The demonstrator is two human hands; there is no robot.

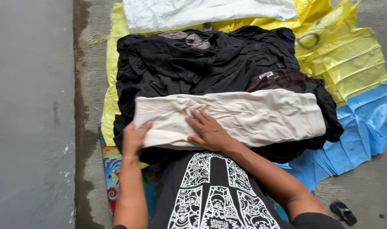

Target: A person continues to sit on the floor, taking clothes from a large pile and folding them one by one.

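A folded cream cloth (pixel 244 116) lies across a heap of black clothes (pixel 193 59). My left hand (pixel 135 138) grips the cloth's left end, thumb on top. Flat on the cloth near its lower edge presses my right hand (pixel 208 132), fingers spread. Just below the hands lies a black shirt with a white printed pattern (pixel 212 195), spread between my forearms.
Yellow plastic sheeting (pixel 346 59) and a blue sheet (pixel 363 123) lie under the heap on the concrete floor. A white sack (pixel 193 12) is at the top. A dark brown garment (pixel 282 78) sits on the pile. A black sandal (pixel 344 212) lies bottom right. A colourful mat (pixel 110 169) shows at left.
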